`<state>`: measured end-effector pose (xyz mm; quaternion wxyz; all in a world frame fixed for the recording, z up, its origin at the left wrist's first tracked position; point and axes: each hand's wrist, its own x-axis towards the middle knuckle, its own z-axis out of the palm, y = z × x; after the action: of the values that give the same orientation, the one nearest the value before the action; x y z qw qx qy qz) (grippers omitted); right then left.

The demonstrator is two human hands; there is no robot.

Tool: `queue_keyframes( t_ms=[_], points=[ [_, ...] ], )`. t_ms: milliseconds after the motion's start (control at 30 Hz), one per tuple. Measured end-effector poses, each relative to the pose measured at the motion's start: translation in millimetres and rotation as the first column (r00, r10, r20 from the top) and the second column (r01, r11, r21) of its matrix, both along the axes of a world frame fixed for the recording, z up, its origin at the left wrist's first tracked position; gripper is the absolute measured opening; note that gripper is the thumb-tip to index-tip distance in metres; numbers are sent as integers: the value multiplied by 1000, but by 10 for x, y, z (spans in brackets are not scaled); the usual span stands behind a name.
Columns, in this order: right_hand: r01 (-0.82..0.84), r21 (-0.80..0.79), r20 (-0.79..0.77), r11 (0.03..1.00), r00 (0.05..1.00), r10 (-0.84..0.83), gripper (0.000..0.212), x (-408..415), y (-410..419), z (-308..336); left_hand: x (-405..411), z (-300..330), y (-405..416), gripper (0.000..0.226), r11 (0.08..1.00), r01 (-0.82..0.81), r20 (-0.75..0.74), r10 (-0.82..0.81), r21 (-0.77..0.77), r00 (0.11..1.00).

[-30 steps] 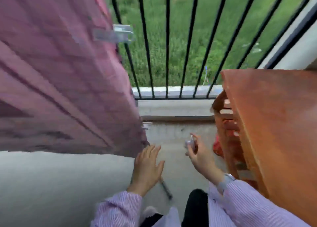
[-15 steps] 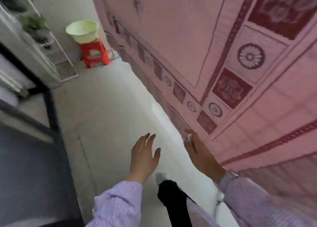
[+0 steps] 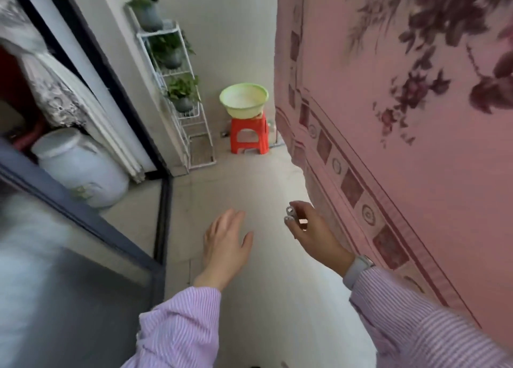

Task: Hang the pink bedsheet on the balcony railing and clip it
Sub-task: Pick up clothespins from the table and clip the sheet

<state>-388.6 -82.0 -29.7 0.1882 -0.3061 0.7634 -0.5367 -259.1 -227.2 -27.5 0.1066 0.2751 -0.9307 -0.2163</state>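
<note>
The pink bedsheet, with dark red flowers and a patterned border, hangs down the whole right side and hides the railing behind it. My right hand is beside the sheet's lower edge and pinches a small clear clip between its fingers. My left hand hovers over the floor with fingers straight, holding nothing. Both arms wear striped lilac sleeves, with a white watch on the right wrist.
A red stool carrying a green basin stands at the far end. A white wire rack with potted plants lines the left wall. A white jar sits inside a dark-framed sliding door.
My view has swung left from the bare railing and wooden table to look along the balcony. The right hand still holds the clip; both hands stay low in front.
</note>
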Motion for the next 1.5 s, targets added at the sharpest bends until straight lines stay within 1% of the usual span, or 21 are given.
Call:
queue_keyframes(
  t_ms=[67, 200, 267, 400, 467, 533, 633, 700, 767, 833, 933, 1100, 1200, 1267, 1333, 1433, 1500],
  points=[
    [-18, 7, -52, 1000, 998, 18, 28, -392, -491, 93, -269, 31, -468, 48, 1000, -20, -12, 20, -5, 1000],
    [-39, -12, -101, 999, 994, 37, 12, -1175, -1460, 139, -983, 2, -1485, 50, 999, -31, -45, 30, -20, 999],
    [-7, -9, -159, 1000, 987, 5, 12, -1590, -1973, 139, -1419, 0, -2038, 50, 999, -12, -63, 10, -35, 998],
    [31, -8, -206, 999, 978, -32, 7, -2446, -3011, 326, -2326, 122, -3156, 49, 999, 8, -128, -15, -52, 992],
    [33, -27, -223, 999, 974, -38, 8, -2874, -3480, 488, -2791, 227, -3627, 48, 998, 12, -158, -21, -60, 987],
    [62, -72, -229, 995, 970, -77, 15, -3291, -3899, 625, -3265, 310, -4031, 47, 998, 42, -170, -51, -55, 984],
    [116, -92, -251, 989, 958, -136, 20, -3849, -4389, 674, -3965, 290, -4527, 46, 993, 99, -171, -109, -64, 979],
    [116, -79, -266, 990, 955, -133, 16, -4264, -4686, 589, -4442, 215, -4857, 45, 990, 121, -158, -131, -68, 979],
    [114, -62, -273, 992, 954, -127, 20, -4704, -4989, 464, -4921, 93, -5193, 45, 988, 132, -143, -142, -82, 979],
    [152, -54, -266, 987, 950, -161, 27, -5190, -5301, 339, -5411, -10, -5515, 45, 983, 151, -105, -162, -105, 981],
    [224, -42, -237, 974, 944, -227, 26, -6008, -5779, 197, -6195, -111, -6000, 45, 977, 185, -23, -188, -111, 982],
    [317, 15, -228, 948, 925, -305, 27, -7195, -6448, 242, -7426, 11, -6790, 46, 956, 260, -19, -265, -138, 964],
    [345, 64, -275, 937, 908, -315, 26, -7728, -6705, 320, -8040, 47, -7147, 46, 945, 305, -31, -311, -121, 950],
    [377, 79, -304, 923, 891, -337, 26, -8064, -6828, 376, -8505, 47, -7334, 45, 929, 352, -31, -357, -115, 933],
    [441, 82, -363, 894, 848, -386, 27, -8376, -6905, 423, -9033, 52, -7453, 42, 898, 428, -67, -435, -101, 898],
    [565, 80, -455, 821, 754, -474, 25, -8697, -6976, 474, -9815, 114, -7478, 36, 816, 577, -175, -574, -39, 800],
    [632, 74, -519, 772, 685, -511, 23, -8847, -7027, 505, -10306, 142, -7429, 35, 745, 666, -255, -635, 49, 729]
  ],
)
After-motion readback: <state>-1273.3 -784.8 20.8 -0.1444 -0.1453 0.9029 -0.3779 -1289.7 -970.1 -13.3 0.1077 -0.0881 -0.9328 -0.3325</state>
